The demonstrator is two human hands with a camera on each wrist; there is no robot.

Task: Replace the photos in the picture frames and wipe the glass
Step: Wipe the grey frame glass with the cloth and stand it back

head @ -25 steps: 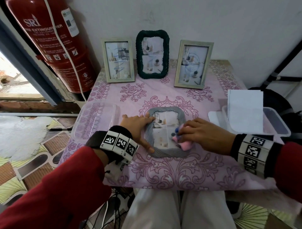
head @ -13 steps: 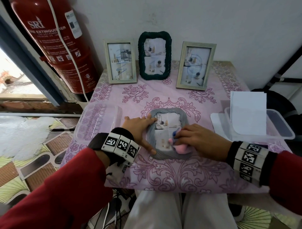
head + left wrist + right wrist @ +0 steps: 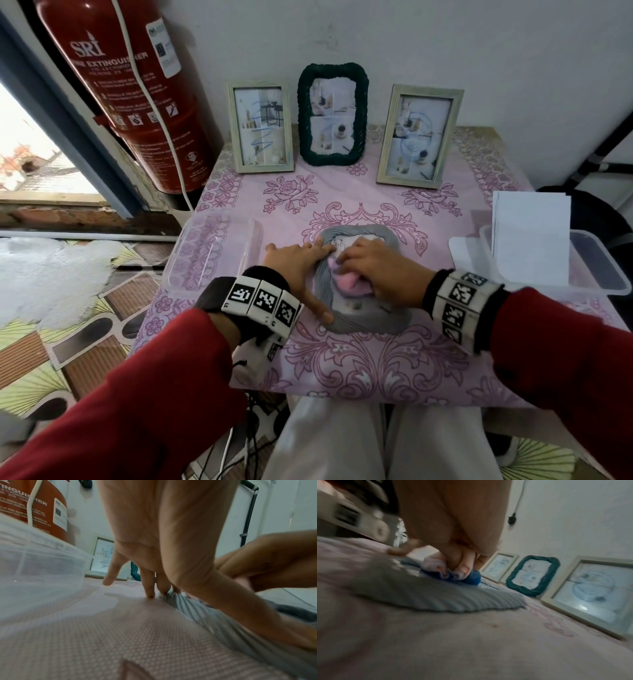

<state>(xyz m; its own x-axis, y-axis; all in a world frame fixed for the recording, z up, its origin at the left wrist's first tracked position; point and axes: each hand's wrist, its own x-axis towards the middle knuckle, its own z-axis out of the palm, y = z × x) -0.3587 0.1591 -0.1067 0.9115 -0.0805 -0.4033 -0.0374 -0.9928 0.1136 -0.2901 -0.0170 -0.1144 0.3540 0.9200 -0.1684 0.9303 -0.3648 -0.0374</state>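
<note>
Head view: left hand (image 3: 297, 265) flat on grey frame (image 3: 363, 322); right hand (image 3: 375, 270) clutching cloth (image 3: 346, 281); empty tub (image 3: 212, 253) leftward.

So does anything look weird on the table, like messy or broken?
Yes. The three frames standing at the back have blue scribbles on their glass: zigzags on the left light frame, faint strokes on the dark green frame, swirls on the right light frame. Nothing looks broken or spilled. The grey frame lies flat only because it is being wiped.
</note>
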